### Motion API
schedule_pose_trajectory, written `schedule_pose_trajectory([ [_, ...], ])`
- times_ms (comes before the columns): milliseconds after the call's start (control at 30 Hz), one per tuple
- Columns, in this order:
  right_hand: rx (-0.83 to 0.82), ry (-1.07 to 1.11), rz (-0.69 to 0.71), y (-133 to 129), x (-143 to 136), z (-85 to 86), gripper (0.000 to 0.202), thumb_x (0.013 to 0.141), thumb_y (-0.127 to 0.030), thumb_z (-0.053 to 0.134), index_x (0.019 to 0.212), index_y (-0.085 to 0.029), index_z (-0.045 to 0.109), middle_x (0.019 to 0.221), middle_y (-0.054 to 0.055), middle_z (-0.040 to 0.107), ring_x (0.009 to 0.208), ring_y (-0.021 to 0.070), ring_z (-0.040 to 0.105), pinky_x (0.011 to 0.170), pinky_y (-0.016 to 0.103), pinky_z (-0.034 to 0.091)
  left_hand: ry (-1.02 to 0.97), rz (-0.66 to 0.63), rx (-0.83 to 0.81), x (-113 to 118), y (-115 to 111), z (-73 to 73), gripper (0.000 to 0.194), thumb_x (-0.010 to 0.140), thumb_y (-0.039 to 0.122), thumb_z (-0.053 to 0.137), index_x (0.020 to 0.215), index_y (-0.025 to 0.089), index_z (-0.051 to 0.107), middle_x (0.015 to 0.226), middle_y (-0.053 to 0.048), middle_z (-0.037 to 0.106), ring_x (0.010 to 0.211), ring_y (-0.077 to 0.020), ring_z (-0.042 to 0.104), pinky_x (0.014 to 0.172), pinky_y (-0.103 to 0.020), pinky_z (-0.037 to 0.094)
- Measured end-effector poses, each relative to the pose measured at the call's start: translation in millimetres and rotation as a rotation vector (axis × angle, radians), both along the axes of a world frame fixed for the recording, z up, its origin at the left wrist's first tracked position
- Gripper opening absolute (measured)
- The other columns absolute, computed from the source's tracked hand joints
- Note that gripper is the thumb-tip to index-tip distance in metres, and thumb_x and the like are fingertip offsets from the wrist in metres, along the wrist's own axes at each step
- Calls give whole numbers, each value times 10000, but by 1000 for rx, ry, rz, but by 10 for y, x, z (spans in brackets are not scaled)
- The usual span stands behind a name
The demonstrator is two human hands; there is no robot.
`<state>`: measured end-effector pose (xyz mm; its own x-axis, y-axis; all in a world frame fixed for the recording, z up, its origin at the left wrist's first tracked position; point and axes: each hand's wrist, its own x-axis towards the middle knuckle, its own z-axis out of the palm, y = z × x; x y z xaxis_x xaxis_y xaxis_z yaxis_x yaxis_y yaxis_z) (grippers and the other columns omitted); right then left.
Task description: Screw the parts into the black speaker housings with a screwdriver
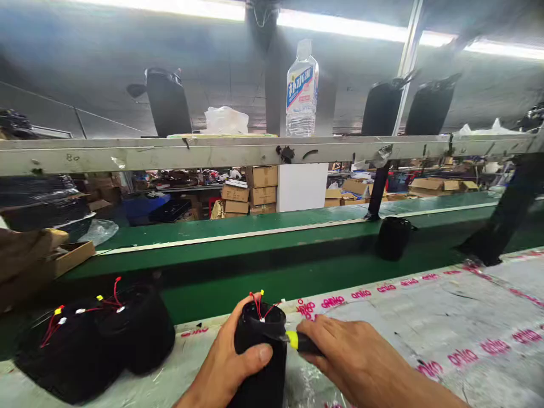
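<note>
Two bare hands work at the bottom center of the frame in the head view. Your left hand [233, 360] is clamped on the side of a black cylinder [261, 371], thumb across its near side and the other fingers mostly hidden behind it. Your right hand [355, 348] is closed around the dark handle of a knife [298, 341] with a bright yellow collar, its blade at the cylinder's upper edge. The hands are apart, with the cylinder and the knife between them.

The cylinder you hold stands roughly upright over the plastic-covered surface [374, 306], its dark top facing up. Thin red wires [258, 306] come up at the top, with yellow, red and white ends. Its side is plain, matte black.

At the lower left of the frame, two similar black cylinders [142, 334] sit side by side, also with red wires and small connectors at their tops. Another, a small black cylinder [393, 239], is on the green belt [204, 283] at center right.

Along the shelf [191, 152] at the top, you have a clear labelled bottle [302, 93]; its contents you cannot tell. Cardboard boxes [263, 195] are stacked behind the belt.
</note>
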<state>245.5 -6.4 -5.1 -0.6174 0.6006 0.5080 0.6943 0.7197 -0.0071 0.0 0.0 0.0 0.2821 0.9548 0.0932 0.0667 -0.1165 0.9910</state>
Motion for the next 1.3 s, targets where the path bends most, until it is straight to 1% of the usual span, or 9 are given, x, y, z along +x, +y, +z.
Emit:
schedule_pose_trajectory([
  [133,-12,-11,11,-31,15,11,325,880,-133,733,1071,-234,490,826,-27,652,634,213,697,487,321,393,-6,-9,11,5,-36,-16,826,729,540,770,1435,249,457,1300,-48,696,1313,-304,548,1089,-371,406],
  [333,26,-43,-2,-23,7,-3,371,858,-146,763,1069,-240,472,825,-34,656,606,217,692,467,329,347,-10,-29,14,-11,-11,-52,849,718,572,771,1437,255,451,1350,-68,665,1297,-329,554,1130,-432,369],
  [567,10,-74,-11,-23,57,-13,394,849,-110,740,1063,-253,441,838,-36,644,610,217,687,462,342,316,22,-38,26,-6,-9,-73,839,726,552,778,1438,266,440,1338,-68,667,1291,-328,563,1118,-431,385],
  [700,36,-117,-32,-30,62,3,381,842,-103,711,1060,-249,434,825,-36,641,568,212,670,445,345,290,13,-15,25,23,-19,-85,854,716,538,789,1441,265,429,1341,-78,661,1271,-339,577,1116,-451,377],
  [800,63,-115,-53,-40,44,-3,370,852,-130,698,1093,-234,438,832,-25,648,582,216,674,443,339,311,-27,11,17,61,-44,-72,840,716,532,783,1428,249,436,1318,-81,671,1241,-340,594,1088,-444,400],
  [967,117,-87,-65,-72,48,-45,299,911,-119,541,1185,-191,444,827,8,641,642,235,690,462,332,389,-17,78,25,104,-94,-43,826,707,531,785,1409,257,447,1251,-45,697,1222,-314,604,1042,-378,425],
  [1067,167,-43,-67,-93,47,-53,237,966,-99,386,1175,-187,454,795,9,632,613,221,684,451,329,404,-35,51,11,106,-92,-46,828,709,526,786,1409,262,431,1214,-38,705,1175,-305,622,1010,-373,446],
  [1133,212,-23,-75,-101,27,-46,251,991,-86,297,1150,-193,459,771,4,626,589,210,680,437,323,406,-51,18,17,103,-82,-48,815,718,524,778,1405,264,423,1213,-37,703,1141,-296,634,1016,-381,442],
  [1300,287,-11,-116,-110,-25,-31,265,1003,-90,243,1092,-202,466,737,-1,615,549,193,665,427,307,418,-32,14,51,95,-68,-40,776,727,524,770,1383,262,450,1215,-38,698,1127,-284,631,1033,-384,421],
])
